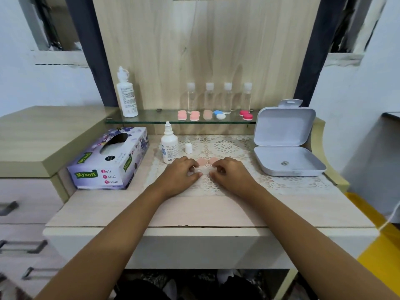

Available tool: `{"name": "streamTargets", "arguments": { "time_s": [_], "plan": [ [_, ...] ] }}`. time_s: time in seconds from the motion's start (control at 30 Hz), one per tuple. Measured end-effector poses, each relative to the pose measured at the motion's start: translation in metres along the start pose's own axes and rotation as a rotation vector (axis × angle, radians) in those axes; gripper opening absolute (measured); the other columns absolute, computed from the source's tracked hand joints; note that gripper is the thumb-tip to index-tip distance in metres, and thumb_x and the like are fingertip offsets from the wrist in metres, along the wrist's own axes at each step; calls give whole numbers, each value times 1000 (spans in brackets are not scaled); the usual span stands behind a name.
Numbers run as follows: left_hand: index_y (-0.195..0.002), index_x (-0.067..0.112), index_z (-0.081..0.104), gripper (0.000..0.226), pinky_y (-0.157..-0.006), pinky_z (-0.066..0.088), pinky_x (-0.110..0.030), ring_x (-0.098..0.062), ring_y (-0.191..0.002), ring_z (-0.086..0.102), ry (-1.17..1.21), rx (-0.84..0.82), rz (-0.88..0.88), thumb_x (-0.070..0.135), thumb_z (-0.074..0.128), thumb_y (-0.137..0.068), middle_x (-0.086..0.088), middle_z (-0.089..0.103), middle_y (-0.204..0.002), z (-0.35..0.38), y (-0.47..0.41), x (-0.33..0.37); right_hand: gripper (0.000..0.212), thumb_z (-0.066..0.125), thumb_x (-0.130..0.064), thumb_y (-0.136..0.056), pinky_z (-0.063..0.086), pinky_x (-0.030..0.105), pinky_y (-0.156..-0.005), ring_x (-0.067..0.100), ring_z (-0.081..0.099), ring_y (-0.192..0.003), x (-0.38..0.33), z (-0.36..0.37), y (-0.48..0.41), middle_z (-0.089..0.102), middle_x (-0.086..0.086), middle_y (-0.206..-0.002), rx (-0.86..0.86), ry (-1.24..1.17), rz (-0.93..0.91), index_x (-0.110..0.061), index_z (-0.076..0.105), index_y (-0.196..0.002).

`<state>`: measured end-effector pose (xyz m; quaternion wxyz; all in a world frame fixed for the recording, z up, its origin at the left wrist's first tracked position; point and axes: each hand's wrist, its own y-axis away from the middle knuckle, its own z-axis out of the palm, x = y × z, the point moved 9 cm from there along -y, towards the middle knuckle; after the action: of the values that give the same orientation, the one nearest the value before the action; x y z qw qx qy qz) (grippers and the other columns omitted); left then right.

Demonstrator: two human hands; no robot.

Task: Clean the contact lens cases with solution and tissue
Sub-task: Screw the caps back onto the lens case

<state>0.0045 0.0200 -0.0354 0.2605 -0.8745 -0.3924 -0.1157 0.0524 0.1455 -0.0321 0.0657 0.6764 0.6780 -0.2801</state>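
Both forearms come in from six o'clock, wrists low over the surface (pixel 201 213), and the hands meet on the doily (pixel 225 146). The left hand (pixel 179 173) and right hand (pixel 230 174) lie knuckles up with fingers curled under, thumbs pointing at each other and almost touching. Something pale sits between the fingertips. Whether either hand pinches it or only rests on it, I cannot tell.

Just past the fingertips, at twelve o'clock, two pink rounds of the case (pixel 207 161) show on the doily. It is not clear whether they are caps or wells.

The step in hand looks like opening or steadying this case before rinsing. It goes best if one hand pins the body flat while the other works. The small parts are best kept together on the doily, where they should not roll.

The solution bottle (pixel 169 146) stands uncapped at eleven o'clock, just beside the left knuckles, so that wrist should move little or it may tip the bottle. The bottle's cap (pixel 188 148) stands just to its right. The tissue box (pixel 108 159) sits at nine o'clock. Drawing a sheet before anything gets wet would be wise.

At two o'clock a white box (pixel 285 139) lies open with its lid up. Farther off at twelve, the shelf (pixel 151 119) carries more cases (pixel 194 115), four clear bottles (pixel 209 98) and a tall bottle (pixel 127 96).
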Motion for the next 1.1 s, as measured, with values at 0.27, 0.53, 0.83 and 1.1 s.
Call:
{"name": "streamTargets", "arguments": {
  "time_s": [0.27,0.53,0.83,1.1],
  "plan": [
    [-109,7,56,25,-80,35,-24,-17,-94,46,86,574,-66,20,59,-89,-5,49,-101,-63,19,-1,26,60,-28,-86,31,20,-71,18,52,-93,4,2,0,58,3,-94,58,-57,-12,-12,65,-107],
    [-144,15,23,73,-98,34,-33,-22,-126,41,437,417,-464,30,65,-86,-7,39,-143,-57,-1,-65,22,59,-27,-87,28,21,-67,16,49,-85,2,1,0,53,0,-85,97,-47,-54,-12,65,-103],
    [-130,16,45,49,-83,37,-27,-12,-104,50,562,354,-382,23,65,-86,7,52,-111,-44,-5,-68,24,59,-28,-87,34,22,-71,14,49,-86,2,1,0,57,1,-89,117,-64,-65,-14,65,-105],
    [-125,15,50,47,-80,37,-27,-10,-100,49,473,398,-358,24,69,-83,7,50,-110,-47,-3,-68,22,60,-26,-86,30,11,-63,11,49,-83,3,-1,0,54,-4,-87,117,-92,-54,-15,66,-104]
  ]
}}
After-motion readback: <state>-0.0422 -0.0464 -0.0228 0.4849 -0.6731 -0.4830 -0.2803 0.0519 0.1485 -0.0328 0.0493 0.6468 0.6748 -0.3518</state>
